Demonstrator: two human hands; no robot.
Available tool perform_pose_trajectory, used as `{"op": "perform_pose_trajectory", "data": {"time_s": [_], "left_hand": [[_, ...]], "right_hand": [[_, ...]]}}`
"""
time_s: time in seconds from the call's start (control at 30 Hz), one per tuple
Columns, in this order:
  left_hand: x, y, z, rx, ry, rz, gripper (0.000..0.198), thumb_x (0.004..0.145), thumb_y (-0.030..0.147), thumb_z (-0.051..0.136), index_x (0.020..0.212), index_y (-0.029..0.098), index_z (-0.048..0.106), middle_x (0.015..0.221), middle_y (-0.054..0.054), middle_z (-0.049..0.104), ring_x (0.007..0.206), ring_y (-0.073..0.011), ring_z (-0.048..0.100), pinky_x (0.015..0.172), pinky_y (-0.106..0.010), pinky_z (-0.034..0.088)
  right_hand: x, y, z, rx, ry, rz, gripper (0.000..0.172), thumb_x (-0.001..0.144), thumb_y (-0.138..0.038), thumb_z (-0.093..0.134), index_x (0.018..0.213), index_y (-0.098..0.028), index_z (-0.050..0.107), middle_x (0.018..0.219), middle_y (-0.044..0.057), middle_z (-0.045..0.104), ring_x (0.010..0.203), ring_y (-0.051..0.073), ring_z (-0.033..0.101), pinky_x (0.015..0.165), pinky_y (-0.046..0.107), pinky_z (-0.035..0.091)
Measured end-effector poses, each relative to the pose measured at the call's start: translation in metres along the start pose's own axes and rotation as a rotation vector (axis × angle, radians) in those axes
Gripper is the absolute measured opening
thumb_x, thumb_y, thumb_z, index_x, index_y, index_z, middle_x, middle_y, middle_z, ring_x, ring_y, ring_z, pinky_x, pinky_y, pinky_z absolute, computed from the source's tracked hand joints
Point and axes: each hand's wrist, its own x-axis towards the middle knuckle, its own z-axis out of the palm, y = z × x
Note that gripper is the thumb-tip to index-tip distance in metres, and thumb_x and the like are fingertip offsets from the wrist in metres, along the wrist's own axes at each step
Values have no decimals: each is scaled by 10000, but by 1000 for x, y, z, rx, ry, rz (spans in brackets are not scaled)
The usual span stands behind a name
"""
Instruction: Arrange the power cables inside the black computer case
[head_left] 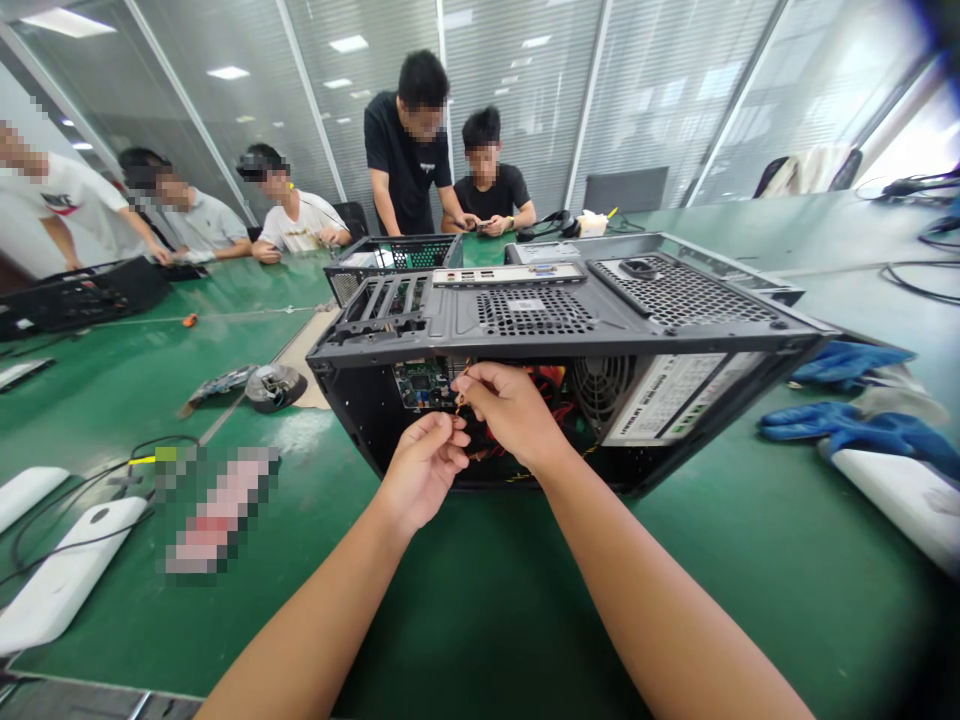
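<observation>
Computer case (570, 346) dark grey outside, black inside; vents (495, 312) patterned with small holes; circuit board (421, 384) green; thin wire (460, 399) orange; sticker (660, 405) white, black print, green patch; tabletop (495, 590) green; gloves (862, 425) blue; cardboard (309, 348) tan

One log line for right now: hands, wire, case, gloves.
left hand: at wire, grip unclear | right hand: pinching wire | case: on table, open side toward wearer | gloves: right of case

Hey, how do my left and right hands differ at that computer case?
Your right hand sits higher than your left hand. The left hand's lower fingers show below its thumb; the right hand's are mostly hidden. Both seem to pinch a thin wire at the open side of the computer case.
</observation>
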Motion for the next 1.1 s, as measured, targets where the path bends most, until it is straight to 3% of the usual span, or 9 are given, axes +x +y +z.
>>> {"op": "perform_pose_trajectory", "data": {"time_s": [0.23, 0.4, 0.6, 0.83, 1.1], "left_hand": [[2, -3, -3, -159, -21, -62, 214, 752, 276, 757, 852, 141, 623, 619, 36, 620, 424, -7, 501, 413, -109, 395], [2, -4, -3, -90, -24, 1, 329, 695, 317, 808, 828, 171, 545, 639, 53, 636, 435, -11, 523, 451, -114, 432], [2, -5, -1, 37, -19, 88, 364, 690, 360, 803, 787, 168, 509, 670, 43, 642, 474, -33, 566, 494, -138, 464], [-2, -6, 1, 565, 133, 518, 237, 791, 338, 697, 864, 164, 554, 724, 22, 618, 525, -69, 585, 507, -182, 460], [-2, -4, -3, 1083, 281, 943, 83, 824, 242, 656, 809, 171, 618, 744, 6, 625, 617, -93, 565, 584, -214, 463]], "right_hand": [[1, 6, 2, 75, -43, 21, 226, 856, -338, 523, 736, -168, 611, 594, -36, 494, 525, 99, 420, 514, 238, 341], [0, 5, -1, 120, -150, 43, 219, 849, -360, 535, 763, -169, 600, 641, -33, 516, 538, 96, 448, 517, 231, 352], [1, 7, -6, 3, -233, 32, 249, 851, -341, 526, 661, -180, 517, 618, -39, 483, 572, 105, 451, 554, 245, 338], [1, 4, -3, -245, -109, -31, 303, 835, -296, 538, 576, -196, 417, 544, -57, 385, 545, 105, 358, 534, 261, 258], [0, 2, -3, -285, -102, -47, 301, 837, -277, 546, 582, -197, 407, 547, -62, 378, 544, 103, 352, 544, 268, 238]]}}
